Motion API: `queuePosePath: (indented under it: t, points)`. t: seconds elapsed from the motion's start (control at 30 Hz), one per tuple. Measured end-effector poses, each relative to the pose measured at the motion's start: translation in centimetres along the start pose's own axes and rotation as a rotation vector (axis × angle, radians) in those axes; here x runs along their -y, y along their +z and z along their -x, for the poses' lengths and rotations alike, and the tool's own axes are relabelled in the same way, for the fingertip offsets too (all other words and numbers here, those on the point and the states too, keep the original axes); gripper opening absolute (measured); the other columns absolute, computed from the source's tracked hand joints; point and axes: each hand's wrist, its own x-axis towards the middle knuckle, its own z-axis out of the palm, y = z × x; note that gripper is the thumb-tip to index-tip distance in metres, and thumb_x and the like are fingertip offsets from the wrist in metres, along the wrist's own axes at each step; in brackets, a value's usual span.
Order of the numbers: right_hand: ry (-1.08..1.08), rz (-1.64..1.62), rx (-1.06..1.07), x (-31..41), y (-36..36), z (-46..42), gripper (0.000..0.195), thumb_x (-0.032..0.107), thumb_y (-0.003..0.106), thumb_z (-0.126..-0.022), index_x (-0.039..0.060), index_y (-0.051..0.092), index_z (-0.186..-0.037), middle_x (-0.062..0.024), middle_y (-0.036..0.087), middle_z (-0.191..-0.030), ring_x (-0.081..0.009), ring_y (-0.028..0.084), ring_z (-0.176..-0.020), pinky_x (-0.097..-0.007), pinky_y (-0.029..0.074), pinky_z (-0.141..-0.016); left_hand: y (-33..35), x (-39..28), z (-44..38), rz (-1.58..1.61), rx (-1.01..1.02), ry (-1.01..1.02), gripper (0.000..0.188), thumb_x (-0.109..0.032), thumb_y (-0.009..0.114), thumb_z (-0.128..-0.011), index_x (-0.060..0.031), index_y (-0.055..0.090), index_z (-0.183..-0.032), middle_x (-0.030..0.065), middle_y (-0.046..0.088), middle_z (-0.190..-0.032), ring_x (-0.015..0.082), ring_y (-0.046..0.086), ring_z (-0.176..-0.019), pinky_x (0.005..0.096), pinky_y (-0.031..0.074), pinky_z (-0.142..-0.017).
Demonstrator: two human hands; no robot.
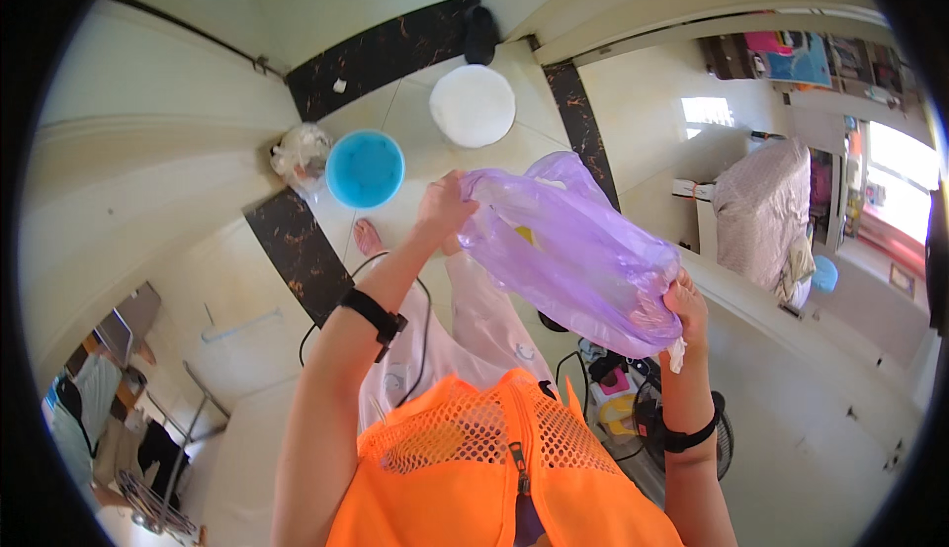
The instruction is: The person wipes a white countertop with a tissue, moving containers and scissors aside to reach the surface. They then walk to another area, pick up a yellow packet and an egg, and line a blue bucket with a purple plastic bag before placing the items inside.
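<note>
A translucent purple plastic bag [571, 258] is stretched out in front of me, with its mouth spread apart. My left hand [446, 206] grips the bag's left edge. At the lower right end, my right hand [686, 302] holds the other side, and a small white scrap hangs beside its wrist. Beyond the bag, a round white object [472, 106] rests on the tiled floor. To its left is a round blue plastic bin or basin [365, 169], seen from above. A clear plastic bag with contents [302, 156] lies against the bin's left side.
A dark shoe [482, 34] is beside the white object. A black cable [425, 325] loops by my legs. An electric fan [723, 436] and a heap of coloured items [614, 391] are at my lower right. Walls and door frames border the narrow floor; a covered bed [764, 213] is farther right.
</note>
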Motion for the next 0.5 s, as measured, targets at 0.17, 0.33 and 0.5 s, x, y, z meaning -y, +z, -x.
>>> queuePosePath:
  t: [0.17, 0.33, 0.5]
  points:
    - [0.204, 0.166, -0.104, -2.4, -2.1, -6.3, 0.034, 0.021, 0.067, -0.084, -0.0024, 0.063, -0.109, -0.007, 0.066, -0.098, -0.0111, 0.062, -0.077, -0.0234, 0.05, -0.069, -5.6, 1.5, 3.1, 0.228, -0.146, -0.115, 0.021, -0.018, 0.061, -0.083, -0.0045, 0.068, -0.098, 0.0095, 0.058, -0.06, 0.0191, 0.057, -0.063, 0.0331, 0.044, -0.059]
    - [0.24, 0.279, -0.123, -6.9, 0.1, -15.8, 0.036, 0.018, 0.061, -0.089, -0.0045, 0.059, -0.116, -0.0056, 0.066, -0.098, -0.0104, 0.061, -0.08, -0.0214, 0.048, -0.069, -8.5, 6.3, 4.5, 0.308, -0.413, -0.146, 0.021, -0.011, 0.058, -0.086, 0.0, 0.065, -0.102, -0.0039, 0.051, -0.06, 0.0032, 0.044, -0.055, 0.0215, 0.037, -0.05]
    - [0.336, 0.577, -0.162, -11.2, 4.3, -24.6, 0.04, 0.023, 0.061, -0.089, -0.0042, 0.058, -0.118, -0.0047, 0.063, -0.09, -0.0068, 0.055, -0.073, -0.0213, 0.045, -0.063, -11.5, 11.9, 1.8, 0.47, -0.644, -0.249, 0.026, -0.022, 0.055, -0.092, -0.0005, 0.068, -0.096, -0.0064, 0.044, -0.058, 0.0029, 0.038, -0.053, 0.0219, 0.03, -0.046]
